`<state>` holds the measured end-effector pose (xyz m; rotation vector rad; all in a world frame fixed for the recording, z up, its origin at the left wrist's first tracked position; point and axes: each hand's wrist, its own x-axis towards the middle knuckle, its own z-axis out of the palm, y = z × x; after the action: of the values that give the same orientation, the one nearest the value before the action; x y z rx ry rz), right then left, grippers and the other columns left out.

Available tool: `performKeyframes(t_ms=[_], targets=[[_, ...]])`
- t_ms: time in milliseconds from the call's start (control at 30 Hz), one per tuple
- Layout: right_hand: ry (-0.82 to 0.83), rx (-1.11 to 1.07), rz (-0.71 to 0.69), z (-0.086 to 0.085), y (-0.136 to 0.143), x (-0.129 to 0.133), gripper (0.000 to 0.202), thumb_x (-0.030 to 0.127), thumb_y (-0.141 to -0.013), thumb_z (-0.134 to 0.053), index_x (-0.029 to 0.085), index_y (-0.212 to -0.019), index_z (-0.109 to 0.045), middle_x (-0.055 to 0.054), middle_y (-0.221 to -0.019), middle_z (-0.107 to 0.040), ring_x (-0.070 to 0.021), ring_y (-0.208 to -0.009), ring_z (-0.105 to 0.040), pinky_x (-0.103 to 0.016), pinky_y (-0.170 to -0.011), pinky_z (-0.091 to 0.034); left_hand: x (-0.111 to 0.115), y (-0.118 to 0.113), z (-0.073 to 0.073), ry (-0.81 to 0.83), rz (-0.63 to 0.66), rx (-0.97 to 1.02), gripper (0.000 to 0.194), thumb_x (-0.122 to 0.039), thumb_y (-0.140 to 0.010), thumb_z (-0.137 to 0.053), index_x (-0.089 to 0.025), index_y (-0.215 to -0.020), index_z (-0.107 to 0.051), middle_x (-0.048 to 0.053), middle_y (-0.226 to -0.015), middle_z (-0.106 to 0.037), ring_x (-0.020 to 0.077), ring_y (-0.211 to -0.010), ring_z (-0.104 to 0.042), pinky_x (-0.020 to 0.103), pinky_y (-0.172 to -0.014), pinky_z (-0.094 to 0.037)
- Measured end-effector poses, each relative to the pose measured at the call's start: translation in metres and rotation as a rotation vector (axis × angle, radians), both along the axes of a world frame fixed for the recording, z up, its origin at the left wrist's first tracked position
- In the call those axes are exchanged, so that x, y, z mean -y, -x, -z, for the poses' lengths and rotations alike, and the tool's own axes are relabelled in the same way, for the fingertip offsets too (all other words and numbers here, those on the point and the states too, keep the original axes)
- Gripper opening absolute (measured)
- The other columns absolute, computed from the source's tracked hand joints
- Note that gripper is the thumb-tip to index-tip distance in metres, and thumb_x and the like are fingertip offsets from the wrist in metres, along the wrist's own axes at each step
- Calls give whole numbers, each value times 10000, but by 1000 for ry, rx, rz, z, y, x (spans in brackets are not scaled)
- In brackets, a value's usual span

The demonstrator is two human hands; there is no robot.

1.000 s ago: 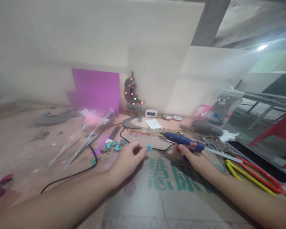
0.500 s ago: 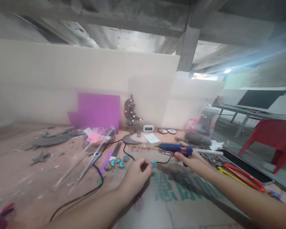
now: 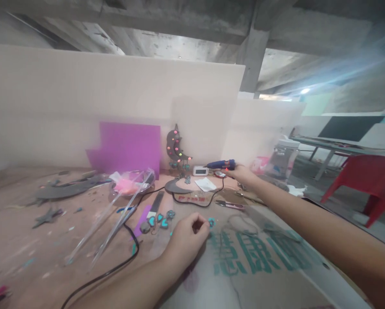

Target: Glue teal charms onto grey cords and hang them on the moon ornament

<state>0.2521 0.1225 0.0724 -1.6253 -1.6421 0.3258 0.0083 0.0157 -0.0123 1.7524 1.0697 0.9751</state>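
Note:
My left hand (image 3: pixel 192 234) is closed in a pinch at the table's middle, its fingertips on a small teal flower piece (image 3: pixel 211 222). Farther back, my right hand (image 3: pixel 239 171) grips a blue glue gun (image 3: pixel 221 164), whose nozzle points left over a small white digital clock (image 3: pixel 200 171). A black cord hangs from the gun and loops across the table. Left of my left hand lie teal heart pieces (image 3: pixel 163 222) and a grey flower (image 3: pixel 170 214). A grey crescent (image 3: pixel 179 186) lies behind them.
Clear sticks (image 3: pixel 92 227) lean on a bowl with pink material (image 3: pixel 126 187). A decorated moon (image 3: pixel 176 148) stands by the wall beside a purple sheet (image 3: pixel 130 146). Small snips (image 3: pixel 230 205) lie below my right forearm. A clear jar (image 3: pixel 283 161) stands back right, near a red chair (image 3: pixel 362 182).
My right hand has moved the glue gun back and slightly left, away from the flower piece and up to the clock. My left hand stays pinched in nearly the same place.

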Motion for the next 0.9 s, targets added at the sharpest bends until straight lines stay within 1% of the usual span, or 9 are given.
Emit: performKeyframes(t_ms=[133, 267, 400, 467, 600, 667, 700, 800, 900], targets=[[85, 0, 3, 27, -11, -28, 273, 354, -778, -735, 110, -893, -690, -44, -775, -714, -163, -715, -646, -288, -693, -515, 0, 0, -1, 19, 5, 6, 174, -305, -810, -489, -189, -683, -514, -10, -675, -549, 167, -695, -531, 257, -653, -389], [147, 17, 1, 50, -15, -35, 298, 414, -897, -626, 119, -909, -661, -24, -817, -690, -132, -698, -648, -308, -684, -540, -1, 0, -1, 37, -3, 13, 168, -295, -804, -491, -183, -683, -521, -13, -664, -532, 163, -683, -518, 257, -647, -381], [124, 11, -24, 56, -20, -33, 304, 361, -799, -728, 87, -922, -689, -82, -843, -733, -177, -762, -671, -285, -704, -521, -1, 1, 0, 41, -13, 14, 170, -304, -798, -499, -182, -683, -528, -18, -657, -525, 160, -669, -508, 255, -634, -378], [86, 8, -23, 54, -23, -26, 348, 338, -781, -730, 77, -1006, -683, -111, -902, -743, -201, -812, -679, -285, -721, -516, -1, 1, 0, 41, -15, 21, 173, -308, -799, -502, -183, -682, -529, -21, -651, -524, 158, -664, -508, 251, -624, -378], [-32, 13, 2, 48, -26, 6, 429, 356, -862, -608, 113, -1216, -594, -135, -1057, -713, -216, -950, -670, -340, -826, -517, -1, 1, -1, 44, -28, 38, 181, -312, -806, -512, -180, -684, -533, -24, -649, -529, 150, -654, -509, 246, -620, -377], [-84, 22, 5, 47, -22, 29, 393, 359, -894, -547, 138, -1216, -588, -131, -1103, -693, -225, -1029, -646, -386, -900, -498, -1, 2, -3, 52, -45, 51, 183, -316, -805, -522, -179, -685, -534, -27, -640, -526, 144, -633, -499, 244, -606, -371], [-90, 32, -11, 46, -18, 42, 351, 356, -894, -541, 144, -1164, -614, -124, -1097, -692, -228, -1033, -641, -405, -926, -486, -1, 2, -3, 58, -55, 59, 185, -320, -806, -525, -180, -684, -533, -30, -626, -520, 139, -612, -489, 242, -589, -363], [-87, 100, -167, 45, -2, 79, 210, 325, -869, -585, 182, -993, -676, -80, -1040, -698, -220, -1010, -638, -410, -964, -467, -1, 3, -2, 76, -69, 79, 194, -335, -816, -531, -184, -694, -532, -44, -596, -498, 121, -550, -449, 231, -532, -329], [-193, 339, -506, 45, 16, 109, 199, 263, -915, -546, 205, -1043, -687, -94, -1137, -650, -215, -1103, -588, -390, -983, -451, -2, 4, 0, 130, -55, 95, 206, -366, -843, -527, -188, -738, -531, -62, -573, -476, 106, -498, -410, 223, -496, -305]])
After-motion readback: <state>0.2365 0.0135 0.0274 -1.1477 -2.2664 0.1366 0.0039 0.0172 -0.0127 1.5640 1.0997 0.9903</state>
